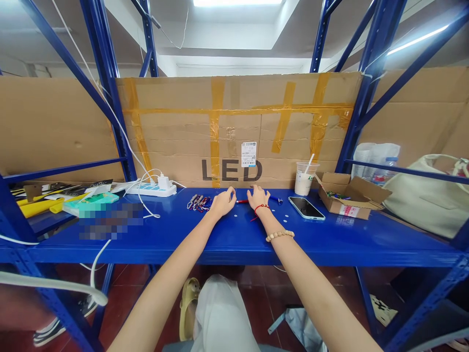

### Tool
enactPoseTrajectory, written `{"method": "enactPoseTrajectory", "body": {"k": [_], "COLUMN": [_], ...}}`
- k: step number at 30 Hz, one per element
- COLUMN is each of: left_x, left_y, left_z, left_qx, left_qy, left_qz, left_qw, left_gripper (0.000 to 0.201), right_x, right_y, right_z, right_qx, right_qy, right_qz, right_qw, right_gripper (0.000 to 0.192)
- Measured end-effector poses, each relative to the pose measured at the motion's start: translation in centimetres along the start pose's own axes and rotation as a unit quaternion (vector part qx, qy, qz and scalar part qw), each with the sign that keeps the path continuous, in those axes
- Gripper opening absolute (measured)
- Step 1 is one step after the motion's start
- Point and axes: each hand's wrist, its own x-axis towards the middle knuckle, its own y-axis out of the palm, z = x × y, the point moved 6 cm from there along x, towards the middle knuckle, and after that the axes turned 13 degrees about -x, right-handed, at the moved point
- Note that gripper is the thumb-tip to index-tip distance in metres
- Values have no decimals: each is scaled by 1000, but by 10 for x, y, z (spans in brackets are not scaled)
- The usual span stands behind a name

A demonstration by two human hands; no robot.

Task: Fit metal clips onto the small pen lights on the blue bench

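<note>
Bright light falls from the ceiling panel (237,2) above me, so shadows are faint. The wide lens bends the edges. One patch (110,221) at left is pixelated.

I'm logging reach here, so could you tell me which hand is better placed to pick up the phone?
Right, probably: the right hand rests nearer the phone, which lies on its side of the shelf; the left hand would have to cross over.

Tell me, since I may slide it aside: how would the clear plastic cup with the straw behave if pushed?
The clear plastic cup with the straw stands tall and narrow on the blue metal shelf, so it may tip. It looks partly filled with pale drink, so probably some weight, and possibly spills near the smartphone.
</note>
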Motion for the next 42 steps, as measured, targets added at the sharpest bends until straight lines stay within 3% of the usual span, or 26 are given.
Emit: {"method": "enactPoseTrajectory", "body": {"k": [2,5,7,14,19,23,26,30,35,38,42], "left_x": [0,-1,-1,2,3,3,2,2,2,2,2], "left_y": [1,2,3,4,13,17,19,23,25,23,21], "left_z": [1,2,3,9,26,30,30,31,29,29,32], "left_qx": [5,11,14,24,56,62,65,55,34,27,20], "left_qy": [-1,-10,-16,-35,-92,-85,-79,-69,-62,-68,-82], "left_qz": [4,12,16,-8,47,74,80,99,112,105,88], "left_qw": [1000,1000,1000,999,993,992,992,991,991,992,993], "left_gripper": [18,18,19,25,24,22,22,22,28,34,41], "right_x": [-1,-3,-4,-2,-4,-4,-3,-4,-7,-5,0], "right_y": [8,27,33,13,7,7,7,16,16,9,-1], "right_z": [1,1,1,20,21,23,19,15,14,12,5], "right_qx": [-1,-17,-26,7,31,21,7,-25,-42,-25,29], "right_qy": [-5,4,3,-138,-150,-164,-135,-102,-92,-59,6], "right_qz": [28,96,101,0,-6,7,1,55,75,55,16], "right_qw": [1000,995,995,990,988,986,991,993,992,996,999], "right_gripper": [42,64,70,48,36,34,39,49,29,25,40]}}
